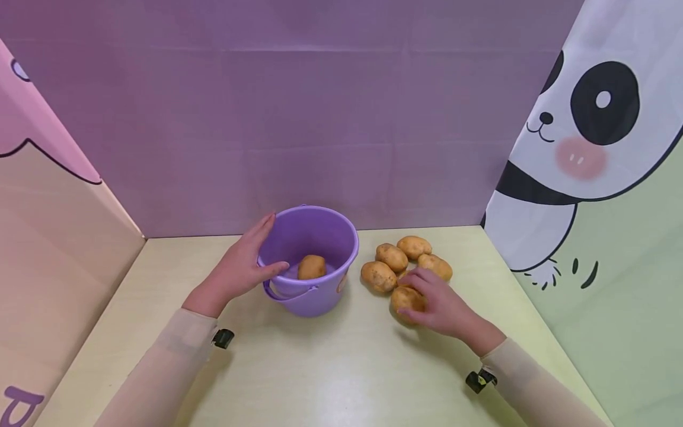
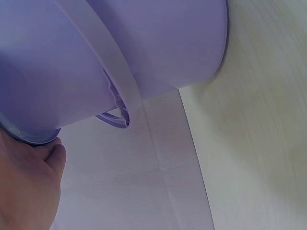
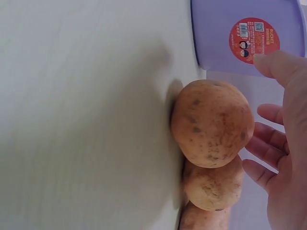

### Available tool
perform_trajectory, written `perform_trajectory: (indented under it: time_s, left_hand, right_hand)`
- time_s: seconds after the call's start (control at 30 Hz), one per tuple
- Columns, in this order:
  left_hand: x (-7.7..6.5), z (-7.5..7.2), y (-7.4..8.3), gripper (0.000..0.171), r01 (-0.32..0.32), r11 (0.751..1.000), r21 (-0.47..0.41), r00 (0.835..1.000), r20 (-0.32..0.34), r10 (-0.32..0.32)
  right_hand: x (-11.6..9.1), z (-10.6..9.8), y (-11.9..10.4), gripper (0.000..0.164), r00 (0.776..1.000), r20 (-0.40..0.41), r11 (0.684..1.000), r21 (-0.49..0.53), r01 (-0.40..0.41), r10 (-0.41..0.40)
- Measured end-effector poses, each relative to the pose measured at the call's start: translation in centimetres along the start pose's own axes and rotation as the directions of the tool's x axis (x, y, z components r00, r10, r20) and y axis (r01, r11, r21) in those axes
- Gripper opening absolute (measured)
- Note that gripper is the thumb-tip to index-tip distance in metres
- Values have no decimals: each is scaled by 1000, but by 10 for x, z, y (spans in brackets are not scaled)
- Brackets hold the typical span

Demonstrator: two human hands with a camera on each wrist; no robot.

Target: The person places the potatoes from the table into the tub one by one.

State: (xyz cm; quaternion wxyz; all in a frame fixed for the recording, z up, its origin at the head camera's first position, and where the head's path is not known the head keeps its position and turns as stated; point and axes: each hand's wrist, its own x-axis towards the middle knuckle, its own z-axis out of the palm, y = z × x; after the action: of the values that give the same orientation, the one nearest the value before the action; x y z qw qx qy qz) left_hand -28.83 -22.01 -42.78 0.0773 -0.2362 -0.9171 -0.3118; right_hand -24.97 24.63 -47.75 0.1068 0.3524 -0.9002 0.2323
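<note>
A purple bucket stands on the table, with one potato lying inside. My left hand holds its rim at the left side, the thumb reaching over the edge; the left wrist view shows the same hand right at the rim. To the bucket's right lies a group of several brown potatoes. Over the nearest potato my right hand hovers with thumb and fingers spread. In the right wrist view that potato sits beside the spread fingers, and the thumb is apart from it.
The pale wooden table ends at a purple cloth wall just behind the bucket. A panda-print panel borders the right side, and a pink and beige panel the left. The bucket's handle hangs down at its front.
</note>
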Motion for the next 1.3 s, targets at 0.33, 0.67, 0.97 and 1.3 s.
perform_trajectory:
  time_s: [0.33,0.67,0.97,1.3]
  left_hand:
    - [-2,2,2,110,-6,1000,3,1000,-11,6]
    - [-6,0,7,111,1,1000,1,1000,-16,-1]
    - [-9,1,11,110,9,1000,4,1000,-19,-9]
    - [-12,0,16,110,7,1000,5,999,-31,-7]
  right_hand:
    - [-6,3,-2,55,1000,2,997,-80,5,-5]
    - [-12,9,0,60,1000,-5,995,-101,-10,10]
    - [-14,14,2,68,1000,27,994,-107,15,-12]
    - [-17,17,3,77,998,52,996,-77,40,-36]
